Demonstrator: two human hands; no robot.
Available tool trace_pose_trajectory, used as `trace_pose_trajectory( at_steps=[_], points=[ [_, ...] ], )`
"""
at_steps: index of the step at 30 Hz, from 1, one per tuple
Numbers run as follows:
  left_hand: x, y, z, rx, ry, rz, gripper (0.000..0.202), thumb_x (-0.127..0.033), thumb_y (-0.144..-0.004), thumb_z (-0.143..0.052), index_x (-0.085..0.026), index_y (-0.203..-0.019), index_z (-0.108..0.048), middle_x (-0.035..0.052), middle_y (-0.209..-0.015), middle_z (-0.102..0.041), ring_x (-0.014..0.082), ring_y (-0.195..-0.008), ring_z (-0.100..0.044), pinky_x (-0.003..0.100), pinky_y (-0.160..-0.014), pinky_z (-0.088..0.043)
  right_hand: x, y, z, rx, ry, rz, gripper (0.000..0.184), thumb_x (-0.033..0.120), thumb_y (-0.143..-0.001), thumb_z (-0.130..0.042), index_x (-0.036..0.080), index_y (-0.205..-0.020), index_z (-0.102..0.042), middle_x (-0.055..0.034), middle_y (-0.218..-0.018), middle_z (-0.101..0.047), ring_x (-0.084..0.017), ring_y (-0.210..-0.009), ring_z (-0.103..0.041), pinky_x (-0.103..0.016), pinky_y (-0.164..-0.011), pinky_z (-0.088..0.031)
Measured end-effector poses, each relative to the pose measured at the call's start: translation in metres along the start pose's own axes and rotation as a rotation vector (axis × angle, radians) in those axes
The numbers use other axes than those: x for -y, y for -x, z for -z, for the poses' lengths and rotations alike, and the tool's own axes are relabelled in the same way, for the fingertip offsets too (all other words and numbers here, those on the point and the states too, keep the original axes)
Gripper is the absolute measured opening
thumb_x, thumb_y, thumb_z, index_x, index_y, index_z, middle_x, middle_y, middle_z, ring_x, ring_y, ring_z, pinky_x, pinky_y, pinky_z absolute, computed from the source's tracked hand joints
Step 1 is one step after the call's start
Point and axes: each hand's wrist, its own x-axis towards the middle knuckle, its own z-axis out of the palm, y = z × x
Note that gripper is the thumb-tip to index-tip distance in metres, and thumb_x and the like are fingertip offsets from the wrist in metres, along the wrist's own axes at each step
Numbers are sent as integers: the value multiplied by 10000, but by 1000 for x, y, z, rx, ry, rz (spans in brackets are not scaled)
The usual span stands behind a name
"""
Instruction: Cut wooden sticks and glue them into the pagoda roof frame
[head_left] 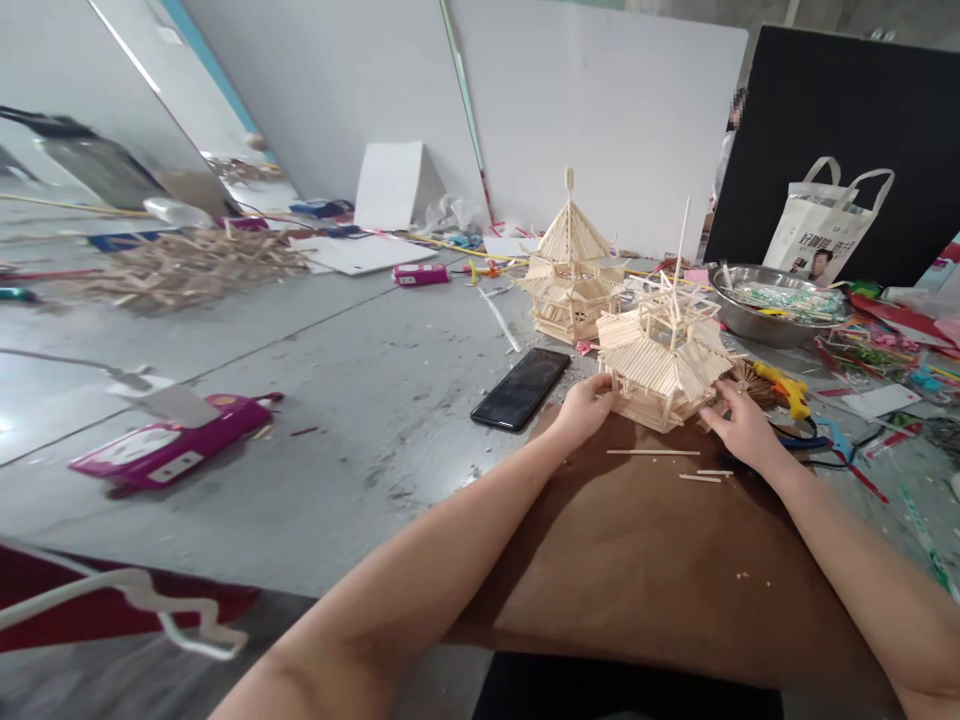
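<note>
A wooden-stick pavilion model [660, 350] with a sloped stick roof and an open frame on top stands at the far edge of a brown board [660, 560]. From the left, my left hand [589, 408] grips its base, fingers closed around the edge. My right hand [739, 425] holds the opposite side, thumb and fingers at the lower rim. One thin stick rises tall from the model's top. Just behind it is a second pavilion model [571, 270] with a pointed roof. A few loose sticks [652, 453] lie on the board in front of the model.
A black phone [521, 390] lies left of the board. Further left sits a purple power strip [176, 440] with a plug in it. At right are a yellow glue gun [784, 388], a steel bowl [780, 310] and scattered scraps. A stick pile [202, 262] is at back left.
</note>
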Motion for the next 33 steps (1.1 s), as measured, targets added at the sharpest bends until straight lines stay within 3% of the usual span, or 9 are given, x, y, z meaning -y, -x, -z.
trace_pose_trajectory(
  at_steps=[6,16,21,25,29,33],
  points=[
    [-2,2,-1,-41,-35,11,219,-196,-685,-451,-155,-760,-653,7,-707,-651,161,-716,-576,251,-693,-450,-5,-1,-1,53,-56,-39,519,401,-714,-524,124,-1151,-554,-187,-1247,-539,-291,-1187,-480,-457,-985,-379],
    [-12,11,-6,-19,-113,9,265,-187,-716,-433,-169,-844,-664,31,-774,-668,183,-742,-586,261,-680,-412,-18,-7,-7,53,-148,-44,540,373,-708,-571,142,-1195,-529,-158,-1299,-509,-273,-1239,-431,-452,-1020,-339],
    [-18,15,-6,-21,-160,20,258,-180,-731,-446,-190,-839,-680,26,-766,-678,191,-744,-593,263,-677,-410,-13,-11,9,14,-69,-170,402,301,-682,-565,158,-1054,-624,-131,-1165,-618,-259,-1054,-580,-426,-932,-422],
    [-22,13,1,-124,-197,100,250,-199,-735,-462,-185,-822,-695,56,-776,-687,201,-710,-590,285,-659,-410,-4,-16,35,-97,-44,-244,300,320,-725,-507,151,-920,-659,-111,-932,-697,-227,-818,-642,-407,-807,-478],
    [-26,7,16,-273,-189,151,261,-221,-751,-448,-182,-863,-680,47,-799,-673,181,-693,-579,284,-669,-419,15,-23,51,-212,-23,-165,280,361,-720,-530,165,-863,-669,-78,-827,-699,-196,-720,-621,-353,-732,-484],
    [-29,5,26,-424,-115,-20,218,-197,-755,-446,-171,-825,-651,33,-814,-641,147,-704,-554,266,-710,-426,34,-36,49,-143,67,-60,247,324,-721,-529,177,-849,-681,-70,-806,-699,-184,-699,-609,-332,-723,-473]
  ],
)
